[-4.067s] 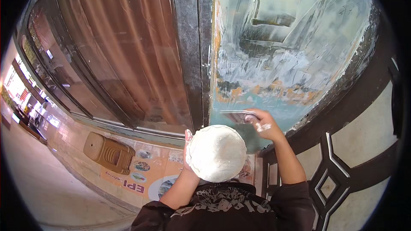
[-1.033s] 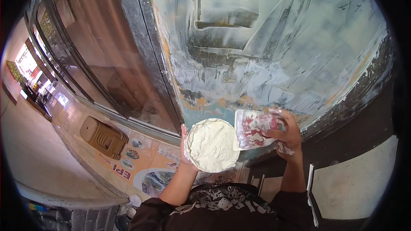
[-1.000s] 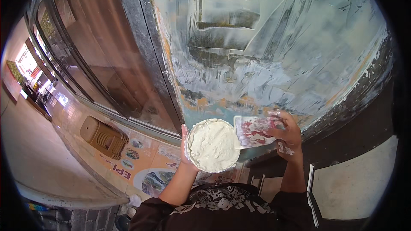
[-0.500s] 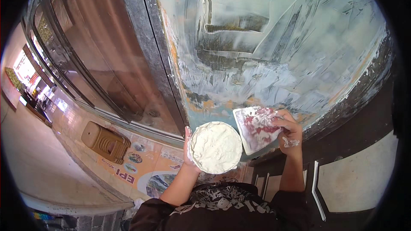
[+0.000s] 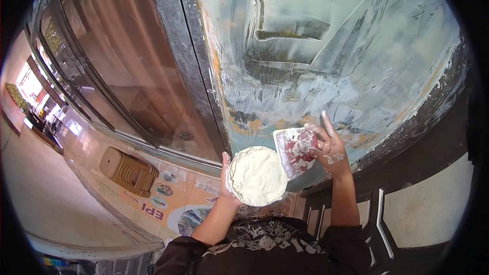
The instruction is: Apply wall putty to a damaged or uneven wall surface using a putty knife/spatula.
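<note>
A round tub of cream-white putty [image 5: 258, 176] rests in my left hand [image 5: 227, 175], whose fingers wrap its left side. My right hand [image 5: 330, 148] grips a wide putty knife [image 5: 297, 154] with a red, putty-smeared handle area and a pale blade edge. Its index finger points up and away from the tool. The knife's left edge is right against the tub's right rim; whether they touch I cannot tell. White putty smears my right wrist and fingers. Beyond both hands stands a wall [image 5: 305, 91] streaked with fresh putty over grey-green and orange patches.
Left of the wall is a dark frame [image 5: 186, 46] with a glazed brown panel [image 5: 127, 61]. Stacked brown plastic stools [image 5: 128, 171] stand on the tiled floor, near a printed orange sheet [image 5: 178, 198]. A dark panelled door [image 5: 407, 209] is at the right.
My right hand has moved slightly left with the putty knife, bringing it closer to the tub. Its index finger has lifted. The view has shifted a little.
</note>
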Demonstrator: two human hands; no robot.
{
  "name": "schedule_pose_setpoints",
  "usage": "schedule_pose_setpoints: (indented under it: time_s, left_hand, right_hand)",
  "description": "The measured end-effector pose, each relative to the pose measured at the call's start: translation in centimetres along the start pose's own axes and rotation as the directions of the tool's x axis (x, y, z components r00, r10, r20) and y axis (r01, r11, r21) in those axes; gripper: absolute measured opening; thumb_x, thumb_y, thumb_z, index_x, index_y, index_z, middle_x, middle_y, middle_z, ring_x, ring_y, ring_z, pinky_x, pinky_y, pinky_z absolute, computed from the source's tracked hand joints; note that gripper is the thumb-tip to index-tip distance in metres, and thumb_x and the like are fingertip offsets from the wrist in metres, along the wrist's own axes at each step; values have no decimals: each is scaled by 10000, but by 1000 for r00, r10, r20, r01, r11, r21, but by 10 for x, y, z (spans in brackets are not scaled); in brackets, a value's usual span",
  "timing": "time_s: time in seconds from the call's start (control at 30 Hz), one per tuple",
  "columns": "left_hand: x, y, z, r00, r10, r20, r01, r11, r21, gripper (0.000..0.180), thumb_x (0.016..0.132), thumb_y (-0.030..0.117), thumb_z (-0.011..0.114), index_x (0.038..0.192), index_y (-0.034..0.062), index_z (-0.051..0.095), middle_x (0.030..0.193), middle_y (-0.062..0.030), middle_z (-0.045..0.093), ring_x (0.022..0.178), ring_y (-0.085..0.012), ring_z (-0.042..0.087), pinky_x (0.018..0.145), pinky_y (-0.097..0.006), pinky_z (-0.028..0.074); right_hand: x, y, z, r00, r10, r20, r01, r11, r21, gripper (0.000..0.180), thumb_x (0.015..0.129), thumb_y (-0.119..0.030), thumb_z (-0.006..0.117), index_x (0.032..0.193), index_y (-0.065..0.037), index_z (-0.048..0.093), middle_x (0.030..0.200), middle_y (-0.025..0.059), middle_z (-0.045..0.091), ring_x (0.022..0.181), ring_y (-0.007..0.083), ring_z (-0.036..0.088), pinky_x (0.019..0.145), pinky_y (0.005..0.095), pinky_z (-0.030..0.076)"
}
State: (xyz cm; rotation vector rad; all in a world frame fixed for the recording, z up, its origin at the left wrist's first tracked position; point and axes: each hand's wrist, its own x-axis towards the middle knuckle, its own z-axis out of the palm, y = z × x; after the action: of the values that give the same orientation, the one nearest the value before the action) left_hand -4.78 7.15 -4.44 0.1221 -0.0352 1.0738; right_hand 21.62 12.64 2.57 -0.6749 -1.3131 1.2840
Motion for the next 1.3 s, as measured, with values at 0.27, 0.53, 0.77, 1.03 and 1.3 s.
schedule_pose_setpoints:
  time_s: [0.27,0.53,0.77,1.03,1.3]
  left_hand:
    - [-5,7,2,998,35,-54,-30,996,83,965,881,782,317,1464,15,379,1485,-207,415,1336,-401,438,1107,-547,338]
    - [-6,9,0,993,91,-74,-81,988,134,962,886,780,305,1458,10,384,1470,-207,434,1324,-383,458,1103,-528,354]
    - [-7,10,1,992,92,-81,-84,991,101,961,888,778,303,1456,7,387,1465,-207,440,1324,-376,460,1104,-522,354]
    - [-9,5,8,994,77,-72,-68,990,124,965,891,776,296,1467,5,371,1497,-210,396,1357,-397,412,1121,-545,314]
    - [-7,-6,15,981,-28,193,43,996,-74,936,913,758,248,1514,41,280,1545,-180,325,1394,-368,367,1142,-524,292]
  right_hand:
    - [10,19,-26,886,406,225,-419,908,10,323,933,-55,604,1237,31,535,1144,100,659,1004,151,638,899,307,502]
    - [11,-5,1,874,438,208,-396,892,-218,229,1006,-124,521,1197,1,510,1094,54,663,984,79,584,885,269,470]
    - [15,-12,2,851,473,228,-385,857,-341,247,1001,-173,551,1186,-13,520,1034,40,676,897,63,597,774,251,492]
    - [20,-30,24,805,550,221,-399,779,-484,276,966,-95,574,1218,-6,506,1015,46,676,891,73,617,780,259,507]
    - [24,-20,28,862,409,300,-255,861,-440,238,949,-48,581,1176,-8,521,1017,41,668,887,81,610,784,261,501]
